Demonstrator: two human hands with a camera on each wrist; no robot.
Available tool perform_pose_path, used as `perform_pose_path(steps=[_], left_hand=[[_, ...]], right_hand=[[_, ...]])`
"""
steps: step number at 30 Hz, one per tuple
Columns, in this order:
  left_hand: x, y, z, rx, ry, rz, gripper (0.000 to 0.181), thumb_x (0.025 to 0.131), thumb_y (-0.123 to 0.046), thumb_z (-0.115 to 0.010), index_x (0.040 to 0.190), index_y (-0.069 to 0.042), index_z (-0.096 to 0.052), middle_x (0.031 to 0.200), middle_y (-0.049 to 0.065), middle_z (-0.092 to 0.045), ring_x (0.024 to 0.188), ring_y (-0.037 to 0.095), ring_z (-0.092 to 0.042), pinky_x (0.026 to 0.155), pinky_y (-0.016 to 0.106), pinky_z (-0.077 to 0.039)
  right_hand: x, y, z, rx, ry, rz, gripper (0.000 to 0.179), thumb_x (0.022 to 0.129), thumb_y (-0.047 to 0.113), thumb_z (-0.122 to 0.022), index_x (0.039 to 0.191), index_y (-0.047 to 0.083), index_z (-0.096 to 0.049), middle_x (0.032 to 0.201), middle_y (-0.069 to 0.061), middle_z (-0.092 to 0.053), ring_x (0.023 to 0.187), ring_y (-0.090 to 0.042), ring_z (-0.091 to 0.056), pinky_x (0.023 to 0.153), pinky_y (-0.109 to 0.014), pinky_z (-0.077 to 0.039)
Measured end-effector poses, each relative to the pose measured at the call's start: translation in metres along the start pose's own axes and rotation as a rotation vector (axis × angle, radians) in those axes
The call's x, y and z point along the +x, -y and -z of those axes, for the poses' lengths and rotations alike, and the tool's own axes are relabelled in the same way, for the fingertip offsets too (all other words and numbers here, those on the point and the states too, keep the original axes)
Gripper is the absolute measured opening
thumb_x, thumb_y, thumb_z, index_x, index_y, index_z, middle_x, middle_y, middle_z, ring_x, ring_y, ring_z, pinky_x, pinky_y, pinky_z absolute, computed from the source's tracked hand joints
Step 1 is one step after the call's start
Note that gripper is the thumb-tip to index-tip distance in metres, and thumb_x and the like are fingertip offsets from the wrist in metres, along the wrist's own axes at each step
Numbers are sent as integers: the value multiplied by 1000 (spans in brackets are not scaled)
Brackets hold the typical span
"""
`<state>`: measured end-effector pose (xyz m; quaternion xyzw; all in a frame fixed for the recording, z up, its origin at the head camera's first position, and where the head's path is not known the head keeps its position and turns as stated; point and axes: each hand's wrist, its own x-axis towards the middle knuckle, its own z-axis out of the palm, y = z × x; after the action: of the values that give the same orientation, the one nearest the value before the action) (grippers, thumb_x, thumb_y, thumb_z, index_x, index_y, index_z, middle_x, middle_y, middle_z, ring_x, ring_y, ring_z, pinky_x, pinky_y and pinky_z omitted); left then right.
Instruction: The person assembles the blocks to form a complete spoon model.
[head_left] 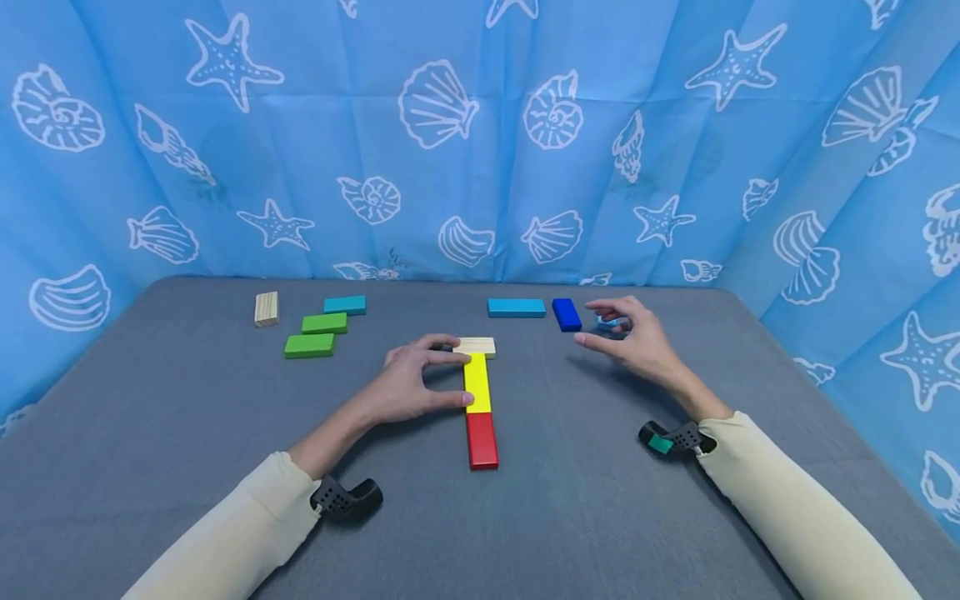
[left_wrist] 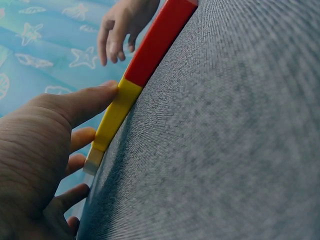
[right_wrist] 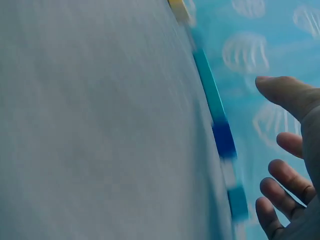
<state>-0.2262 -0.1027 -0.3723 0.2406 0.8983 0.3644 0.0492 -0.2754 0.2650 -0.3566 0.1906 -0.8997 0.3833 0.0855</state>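
In the middle of the table a yellow block [head_left: 477, 383] lies end to end with a red block [head_left: 482, 442]. A plain wooden block [head_left: 480, 347] lies crosswise at the yellow one's far end. My left hand [head_left: 408, 379] touches the yellow block's left side, thumb [left_wrist: 100, 97] near the red end, index finger near the wooden end. Held in the air on the right, my right hand [head_left: 637, 342] has its thumb and fingers spread apart around nothing. A dark blue block [head_left: 566, 315] lies just left of its fingers, which partly cover a light blue block [head_left: 606, 322].
A long light blue block [head_left: 516, 308] lies left of the dark blue one. At the back left are two green blocks [head_left: 309, 346], a light blue block [head_left: 345, 305] and an upright-looking wooden block [head_left: 266, 309]. A blue shell-patterned curtain [head_left: 480, 192] hangs behind the grey table.
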Motion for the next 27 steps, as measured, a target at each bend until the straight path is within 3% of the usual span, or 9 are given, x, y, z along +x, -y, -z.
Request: perform_pose_path(steps=[5,10,19,22,27], left_hand=[[0,1,0,8,3,3,59,85,-43,-80,138,-22,-65,154,3,-42,146,31,-32,116,61,-11],[0,0,0,7,4,3,59,85,-44,-81,138,-22,-66,154,2,-43,146,31,-31,117,62,-10],[1,-4,1,41,-4,-14,59,85,-45,-80,137,-21,-66,154,4,-44,146,33,-34,115,66,-12],[1,-4,1,35,-5,-13,59,85,-45,-80,137,-21,-67,154,4,-44,146,33,-34,116,65,-12],[0,-2,0,30,-4,-11,59,85,-44,-81,137,-21,-66,154,4,-44,146,32,-33,116,65,-11]], right_hand=[[7,-26,17,-26,-23,-63,64,91,29,-78,142,0,-54,131,-25,-47,120,-40,-50,99,-57,-42],[11,-40,28,-43,57,-135,74,92,34,-76,151,2,-43,146,-28,-40,129,-47,-45,104,-63,-38],[16,-41,27,-197,176,-229,92,92,49,-71,160,5,-27,156,-31,-26,141,-51,-25,111,-69,-24],[16,-40,24,-243,186,-234,92,92,50,-71,159,2,-28,157,-32,-26,142,-51,-20,111,-69,-21],[16,-39,21,-233,167,-227,83,94,46,-70,155,1,-36,155,-31,-29,140,-49,-22,111,-67,-22]])
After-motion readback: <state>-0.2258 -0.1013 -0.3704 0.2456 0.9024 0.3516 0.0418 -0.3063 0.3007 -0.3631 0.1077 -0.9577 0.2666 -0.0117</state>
